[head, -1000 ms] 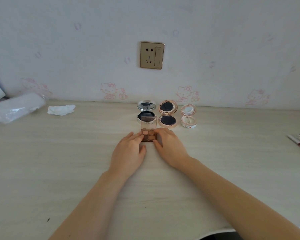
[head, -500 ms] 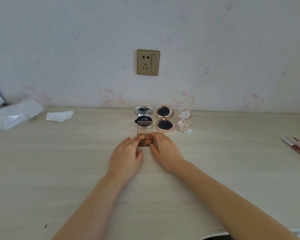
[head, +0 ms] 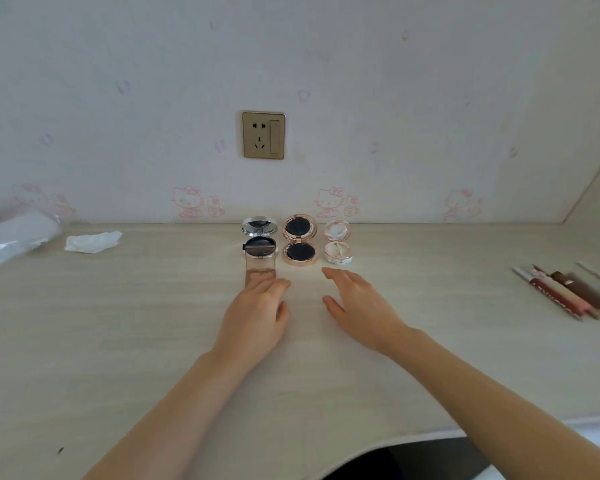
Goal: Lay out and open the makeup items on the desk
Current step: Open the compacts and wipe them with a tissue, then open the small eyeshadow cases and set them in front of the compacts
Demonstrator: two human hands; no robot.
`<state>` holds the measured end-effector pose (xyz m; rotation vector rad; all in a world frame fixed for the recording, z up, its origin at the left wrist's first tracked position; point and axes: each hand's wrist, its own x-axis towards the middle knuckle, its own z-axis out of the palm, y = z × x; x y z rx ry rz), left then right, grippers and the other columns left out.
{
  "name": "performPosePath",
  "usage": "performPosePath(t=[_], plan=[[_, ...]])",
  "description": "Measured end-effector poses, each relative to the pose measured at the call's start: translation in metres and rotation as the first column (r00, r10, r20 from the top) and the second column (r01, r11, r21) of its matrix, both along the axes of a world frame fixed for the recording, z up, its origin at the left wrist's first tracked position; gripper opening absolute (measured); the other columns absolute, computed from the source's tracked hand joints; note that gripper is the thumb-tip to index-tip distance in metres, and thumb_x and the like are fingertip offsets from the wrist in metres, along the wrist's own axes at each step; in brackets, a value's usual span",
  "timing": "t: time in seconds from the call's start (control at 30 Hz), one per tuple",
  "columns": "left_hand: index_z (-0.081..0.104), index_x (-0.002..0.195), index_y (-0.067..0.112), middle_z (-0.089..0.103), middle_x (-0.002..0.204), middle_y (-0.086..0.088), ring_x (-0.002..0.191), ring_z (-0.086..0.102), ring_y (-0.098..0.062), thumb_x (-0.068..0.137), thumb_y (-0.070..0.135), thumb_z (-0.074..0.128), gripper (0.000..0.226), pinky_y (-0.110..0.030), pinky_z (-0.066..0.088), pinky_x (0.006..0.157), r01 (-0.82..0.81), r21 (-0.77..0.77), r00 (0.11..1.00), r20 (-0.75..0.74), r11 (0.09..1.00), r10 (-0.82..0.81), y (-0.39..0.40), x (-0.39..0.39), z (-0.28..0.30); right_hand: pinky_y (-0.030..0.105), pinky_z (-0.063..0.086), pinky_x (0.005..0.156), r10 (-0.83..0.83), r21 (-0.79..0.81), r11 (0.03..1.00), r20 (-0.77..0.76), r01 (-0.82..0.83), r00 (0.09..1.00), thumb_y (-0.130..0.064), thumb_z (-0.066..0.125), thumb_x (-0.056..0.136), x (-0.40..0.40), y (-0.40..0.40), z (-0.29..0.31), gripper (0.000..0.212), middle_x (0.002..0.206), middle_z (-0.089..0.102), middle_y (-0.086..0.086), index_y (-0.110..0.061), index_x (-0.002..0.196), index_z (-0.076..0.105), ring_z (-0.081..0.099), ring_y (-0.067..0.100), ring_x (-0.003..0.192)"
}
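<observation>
The eyeshadow palette (head: pixel 260 268) lies on the pale wood-grain surface (head: pixel 153 323) with its clear lid tipped up and back, so the lid's far edge overlaps the front of the silver compact (head: pixel 260 237) behind it. The left hand (head: pixel 255 317) rests flat over the palette's near end, its fingers laid straight on the pans and hiding most of them, the grip loose and not curled around anything. The right hand (head: pixel 355 306) sits just to the right, apart from the palette, fingers spread and relaxed, holding nothing; I cannot tell if the palm touches the surface or hovers above it. Along the back, near the wall, three round compacts stand in a row with their lids up: the silver compact on the left, a rose-gold compact (head: pixel 299 240) with dark insides in the middle, and a small white patterned compact (head: pixel 337 243) on the right, its pale mirror facing forward. They sit just beside one another without touching. Far to the right lies a loose bunch of slim makeup tubes (head: pixel 565 292), brown, pink and red, somewhat blurred. To the left, a crumpled white tissue (head: pixel 92 241) lies near the wall, and beyond it a clear plastic bag (head: pixel 13 240) at the edge of view. A gold-coloured wall socket (head: pixel 263 135) sits above the compacts, among faint pink cartoon-cat prints on the wallpaper.
</observation>
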<state>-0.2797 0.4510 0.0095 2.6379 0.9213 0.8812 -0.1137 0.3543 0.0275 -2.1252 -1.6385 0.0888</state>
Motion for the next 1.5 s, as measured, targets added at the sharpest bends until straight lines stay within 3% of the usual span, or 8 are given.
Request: performPosePath(t=[0.1, 0.3, 0.87, 1.03, 1.13, 1.23, 1.37, 1.5], plan=[[0.055, 0.132, 0.017, 0.053, 0.137, -0.002, 0.136, 0.036, -0.014, 0.092, 0.015, 0.051, 0.041, -0.026, 0.035, 0.103, 0.04, -0.042, 0.998, -0.042, 0.998, -0.042, -0.019, 0.023, 0.005, 0.028, 0.031, 0.108, -0.035, -0.016, 0.999, 0.028, 0.036, 0.999, -0.027, 0.046, 0.098, 0.02, -0.031, 0.005, 0.05, 0.144, 0.042, 0.0, -0.016, 0.145, 0.033, 0.032, 0.016, 0.137], [0.055, 0.132, 0.018, 0.057, 0.13, 0.003, 0.132, 0.037, -0.01, 0.092, 0.016, 0.048, 0.04, -0.026, 0.037, 0.1, 0.189, -0.071, 0.98, -0.05, 0.979, -0.193, -0.065, 0.084, 0.003, 0.028, 0.032, 0.108, -0.181, -0.013, 0.983, 0.072, 0.183, 0.981, -0.028, 0.046, 0.098, 0.074, -0.101, 0.008, 0.048, 0.144, 0.044, -0.001, -0.018, 0.144, 0.036, 0.034, 0.016, 0.136], [0.064, 0.12, 0.015, 0.066, 0.117, -0.001, 0.119, 0.05, -0.018, 0.09, 0.014, 0.051, 0.032, -0.031, 0.044, 0.094, 0.537, -0.036, 0.843, 0.002, 0.843, -0.538, -0.191, 0.268, 0.006, 0.03, 0.041, 0.097, -0.522, 0.021, 0.851, 0.137, 0.525, 0.842, -0.024, 0.05, 0.096, 0.203, -0.271, -0.005, 0.04, 0.135, 0.052, 0.002, -0.018, 0.135, 0.047, 0.044, 0.018, 0.127], [0.066, 0.114, 0.019, 0.067, 0.111, 0.001, 0.113, 0.05, -0.018, 0.089, 0.015, 0.052, 0.029, -0.035, 0.047, 0.089, 0.598, -0.041, 0.801, 0.007, 0.8, -0.598, -0.211, 0.323, 0.008, 0.033, 0.038, 0.102, -0.585, -0.009, 0.807, 0.134, 0.591, 0.8, -0.02, 0.053, 0.095, 0.256, -0.294, -0.005, 0.038, 0.133, 0.054, 0.006, -0.012, 0.132, 0.05, 0.046, 0.022, 0.126], [0.069, 0.105, 0.026, 0.069, 0.107, 0.007, 0.11, 0.051, -0.018, 0.089, 0.018, 0.052, 0.025, -0.034, 0.047, 0.088, 0.617, -0.082, 0.787, 0.055, 0.783, -0.614, -0.213, 0.358, 0.007, 0.032, 0.036, 0.104, -0.6, -0.026, 0.794, 0.129, 0.608, 0.789, -0.017, 0.053, 0.095, 0.287, -0.299, -0.001, 0.038, 0.133, 0.055, 0.009, -0.008, 0.131, 0.051, 0.047, 0.024, 0.126], [0.069, 0.097, 0.028, 0.071, 0.091, 0.009, 0.096, 0.057, -0.017, 0.09, 0.025, 0.047, 0.023, -0.037, 0.051, 0.081, 0.61, -0.127, 0.791, 0.036, 0.782, -0.611, -0.211, 0.398, 0.003, 0.034, 0.042, 0.097, -0.627, -0.032, 0.769, 0.154, 0.638, 0.764, -0.021, 0.05, 0.096, 0.316, -0.297, 0.007, 0.037, 0.129, 0.058, 0.009, -0.01, 0.131, 0.053, 0.053, 0.026, 0.118], [0.067, 0.096, 0.02, 0.071, 0.086, -0.003, 0.083, 0.066, -0.031, 0.086, 0.023, 0.049, 0.02, -0.047, 0.058, 0.067, 0.583, -0.379, 0.806, 0.159, 0.718, -0.57, -0.211, 0.441, 0.011, 0.04, 0.049, 0.088, -0.668, -0.069, 0.725, 0.17, 0.685, 0.724, -0.024, 0.05, 0.093, 0.353, -0.286, 0.013, 0.03, 0.117, 0.063, 0.013, -0.011, 0.117, 0.061, 0.057, 0.031, 0.106], [0.062, 0.116, 0.014, 0.064, 0.106, -0.011, 0.093, 0.061, -0.034, 0.093, 0.029, 0.052, 0.029, -0.041, 0.054, 0.079, 0.496, -0.313, 0.844, -0.047, 0.81, -0.534, -0.218, 0.475, 0.021, 0.04, 0.048, 0.085, -0.67, -0.13, 0.693, 0.249, 0.709, 0.7, -0.037, 0.046, 0.096, 0.372, -0.268, 0.013, 0.037, 0.107, 0.065, 0.018, -0.007, 0.101, 0.067, 0.058, 0.034, 0.098]])
